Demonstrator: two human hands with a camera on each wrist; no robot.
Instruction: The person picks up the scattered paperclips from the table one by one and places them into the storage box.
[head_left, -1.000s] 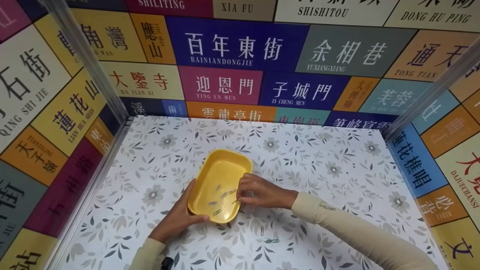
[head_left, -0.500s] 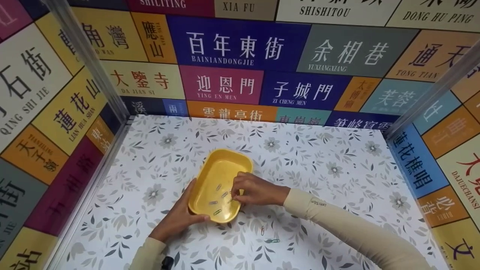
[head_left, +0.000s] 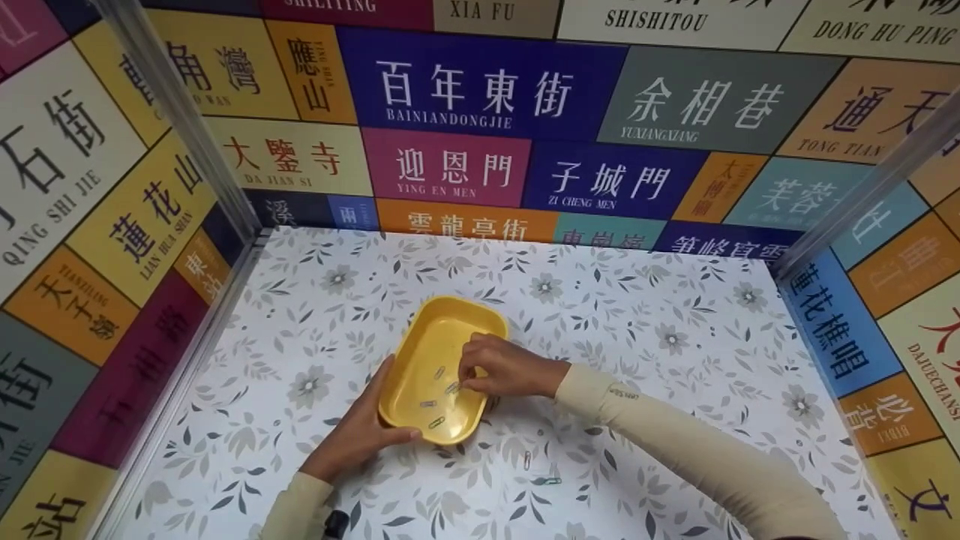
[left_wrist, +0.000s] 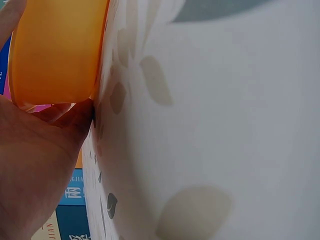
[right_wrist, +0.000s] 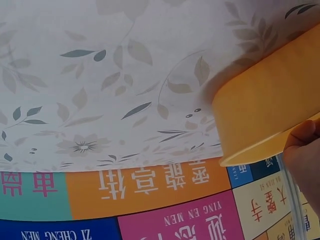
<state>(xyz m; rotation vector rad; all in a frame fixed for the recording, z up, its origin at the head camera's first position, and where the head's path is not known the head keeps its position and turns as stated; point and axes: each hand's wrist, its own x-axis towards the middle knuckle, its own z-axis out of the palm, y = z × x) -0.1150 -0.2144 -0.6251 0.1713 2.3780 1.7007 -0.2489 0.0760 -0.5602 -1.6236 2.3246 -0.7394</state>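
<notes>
A yellow plastic tray (head_left: 405,341) with rounded corners stands on the table, several small paper clips (head_left: 437,422) lying in its near half. My left hand (head_left: 356,431) grips the tray's left side and near corner, thumb at the front; the left wrist view shows the palm against the yellow wall. Over the tray's right rim reaches my right hand (head_left: 499,366), fingers curled and tips together as if round a paper clip, which they hide. Beside those fingertips lies another clip (head_left: 451,388). In the right wrist view, part of that hand shows at the tray's rim.
Right of the tray, a reddish paper clip (head_left: 527,459) and a green paper clip (head_left: 551,481) lie on the leaf-patterned table (head_left: 637,420). Another small object is at the bottom edge. Panels with Chinese lettering (head_left: 480,82) wall in the table behind and on both sides.
My right hand has moved left and slightly away from me, further over the tray. A paper clip seen at its fingertips earlier is now out of sight. The left hand stays on the tray.
</notes>
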